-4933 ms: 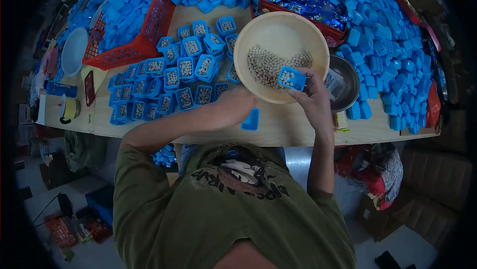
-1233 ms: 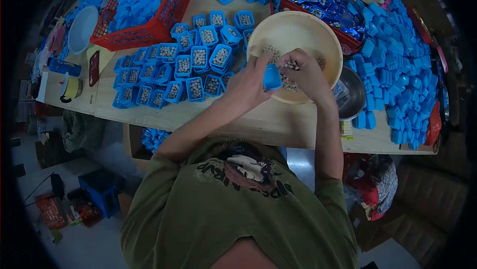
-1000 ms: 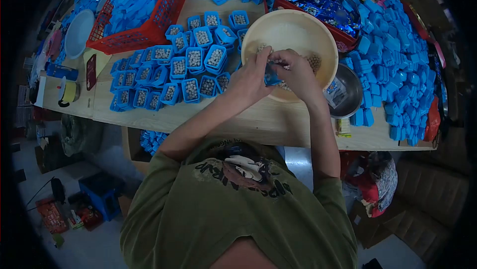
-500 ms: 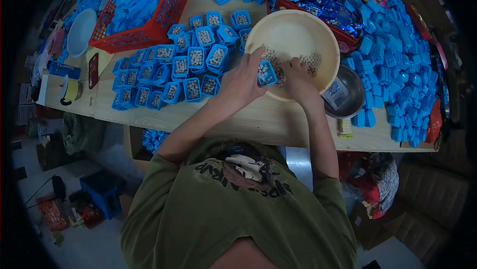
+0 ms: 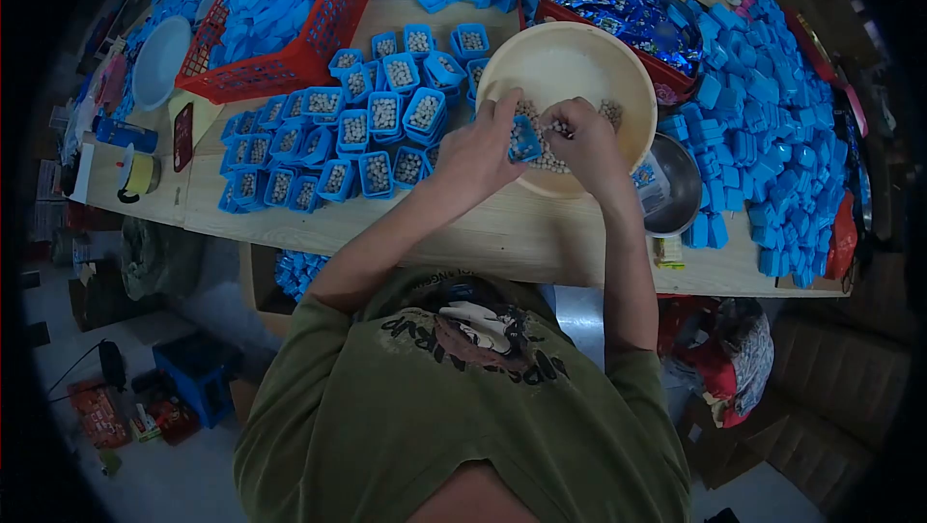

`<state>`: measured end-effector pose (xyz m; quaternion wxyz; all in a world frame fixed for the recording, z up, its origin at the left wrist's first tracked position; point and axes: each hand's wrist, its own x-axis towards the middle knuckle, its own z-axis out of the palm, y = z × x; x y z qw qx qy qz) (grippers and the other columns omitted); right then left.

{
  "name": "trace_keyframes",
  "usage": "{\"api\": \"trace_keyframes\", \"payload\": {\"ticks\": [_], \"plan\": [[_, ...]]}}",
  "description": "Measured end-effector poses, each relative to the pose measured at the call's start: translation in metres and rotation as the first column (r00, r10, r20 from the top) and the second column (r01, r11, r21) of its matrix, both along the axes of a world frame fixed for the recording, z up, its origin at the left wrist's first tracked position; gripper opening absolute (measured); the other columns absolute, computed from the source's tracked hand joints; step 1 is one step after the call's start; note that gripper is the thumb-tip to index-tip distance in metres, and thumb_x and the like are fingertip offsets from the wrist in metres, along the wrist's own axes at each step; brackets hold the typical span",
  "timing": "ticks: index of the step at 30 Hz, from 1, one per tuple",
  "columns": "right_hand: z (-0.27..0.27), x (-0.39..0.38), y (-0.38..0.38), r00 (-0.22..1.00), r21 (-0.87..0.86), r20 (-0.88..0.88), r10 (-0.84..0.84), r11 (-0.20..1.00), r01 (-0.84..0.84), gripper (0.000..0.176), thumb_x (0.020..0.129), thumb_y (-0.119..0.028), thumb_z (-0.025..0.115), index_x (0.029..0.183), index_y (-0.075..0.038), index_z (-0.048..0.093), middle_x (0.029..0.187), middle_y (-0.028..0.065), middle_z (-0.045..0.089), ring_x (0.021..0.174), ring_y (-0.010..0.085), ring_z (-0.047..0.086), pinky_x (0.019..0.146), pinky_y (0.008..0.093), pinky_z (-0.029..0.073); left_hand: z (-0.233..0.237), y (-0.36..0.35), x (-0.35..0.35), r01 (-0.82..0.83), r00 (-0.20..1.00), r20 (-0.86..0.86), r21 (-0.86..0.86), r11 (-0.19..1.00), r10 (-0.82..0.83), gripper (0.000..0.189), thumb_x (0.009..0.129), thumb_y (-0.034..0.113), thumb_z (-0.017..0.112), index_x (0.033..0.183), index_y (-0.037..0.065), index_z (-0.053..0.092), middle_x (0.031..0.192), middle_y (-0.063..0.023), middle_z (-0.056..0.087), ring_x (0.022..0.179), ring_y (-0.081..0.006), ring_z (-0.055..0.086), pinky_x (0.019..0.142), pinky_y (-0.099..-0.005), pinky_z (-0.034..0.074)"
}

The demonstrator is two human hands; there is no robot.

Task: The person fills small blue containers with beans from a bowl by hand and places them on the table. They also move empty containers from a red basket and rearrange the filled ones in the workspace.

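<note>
My left hand [image 5: 478, 148] grips a small blue plastic box [image 5: 524, 140] at the near left rim of a cream-coloured basin [image 5: 632, 59]. Some pale round beads lie inside that box. My right hand [image 5: 587, 143] is over the basin, its fingers pinched around a few beads [image 5: 558, 127] just right of the box. More loose beads [image 5: 548, 164] are spread on the basin's floor beneath both hands. To the left of my left hand, many blue boxes filled with beads [image 5: 383, 113] stand in crowded rows, some stacked.
A red basket [image 5: 280, 76] of blue pieces stands back left. Behind the basin is a red tray [image 5: 666, 74] of shiny blue packets [image 5: 618, 6]. A metal bowl [image 5: 688, 190] sits at the basin's right, beside a large heap of blue boxes [image 5: 772, 127]. A yellow cup [image 5: 141, 175] is far left.
My right hand has risen from the beads in the basin and drawn its fingers into a pinch near the box. My left hand holds the box in nearly the same place.
</note>
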<state>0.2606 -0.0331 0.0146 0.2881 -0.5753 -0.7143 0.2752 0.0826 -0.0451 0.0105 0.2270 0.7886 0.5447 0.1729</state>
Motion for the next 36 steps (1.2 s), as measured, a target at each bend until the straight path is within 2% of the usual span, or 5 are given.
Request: {"api": "trace_keyframes", "payload": {"ticks": [9, 14, 22, 29, 36], "plan": [[0.002, -0.003, -0.006, 0.979, 0.087, -0.199, 0.043, 0.996, -0.026, 0.027, 0.080, 0.002, 0.063, 0.106, -0.001, 0.061, 0.096, 0.0133, 0.060, 0.085, 0.0245, 0.063, 0.076, 0.0318, 0.050, 0.005, -0.003, -0.002, -0.024, 0.999, 0.026, -0.015, 1.000, 0.024, 0.087, 0.069, 0.024, 0.080, 0.139, 0.011, 0.030, 0.124, -0.0197, 0.050, 0.097, -0.0376, 0.062, 0.074, -0.0428, 0.054], [-0.008, 0.017, -0.010, 0.951, -0.006, 0.308, 0.032, 0.999, -0.032, 0.031, 0.078, -0.003, 0.063, 0.108, -0.002, 0.061, 0.108, 0.0167, 0.058, 0.098, 0.0349, 0.060, 0.086, 0.0408, 0.048, 0.023, -0.022, -0.023, -0.006, 0.992, 0.130, 0.011, 1.000, 0.005, 0.084, 0.068, 0.018, 0.080, 0.137, 0.011, 0.032, 0.125, -0.0156, 0.051, 0.098, -0.0360, 0.062, 0.080, -0.0420, 0.052], [-0.038, 0.018, -0.011, 0.890, 0.022, 0.437, 0.128, 0.988, -0.153, 0.036, 0.071, -0.002, 0.061, 0.107, -0.004, 0.060, 0.110, 0.0167, 0.053, 0.108, 0.0367, 0.050, 0.091, 0.0471, 0.043, -0.004, -0.054, -0.047, 0.119, 0.990, -0.053, -0.203, 0.972, -0.132, 0.067, 0.071, 0.012, 0.076, 0.126, 0.011, 0.038, 0.123, -0.0151, 0.050, 0.097, -0.0376, 0.060, 0.073, -0.0470, 0.050], [-0.033, 0.013, -0.018, 0.902, 0.152, 0.425, 0.081, 0.976, -0.159, 0.046, 0.076, -0.004, 0.057, 0.121, -0.009, 0.052, 0.116, 0.0137, 0.049, 0.109, 0.0343, 0.048, 0.090, 0.0500, 0.043, -0.029, -0.053, -0.041, 0.058, 0.993, -0.100, -0.044, 0.997, -0.062, 0.063, 0.075, 0.012, 0.071, 0.128, 0.013, 0.037, 0.126, -0.0133, 0.049, 0.093, -0.0368, 0.061, 0.070, -0.0467, 0.051], [-0.027, -0.005, -0.012, 0.883, 0.177, 0.447, 0.140, 0.954, -0.240, 0.044, 0.080, -0.006, 0.054, 0.123, -0.014, 0.052, 0.120, 0.0131, 0.045, 0.115, 0.0322, 0.044, 0.090, 0.0541, 0.041, 0.030, -0.004, -0.084, -0.014, 1.000, 0.015, 0.075, 0.997, 0.012, 0.036, 0.083, 0.021, 0.067, 0.115, 0.009, 0.056, 0.111, -0.0108, 0.059, 0.091, -0.0330, 0.063, 0.072, -0.0419, 0.052]]}}
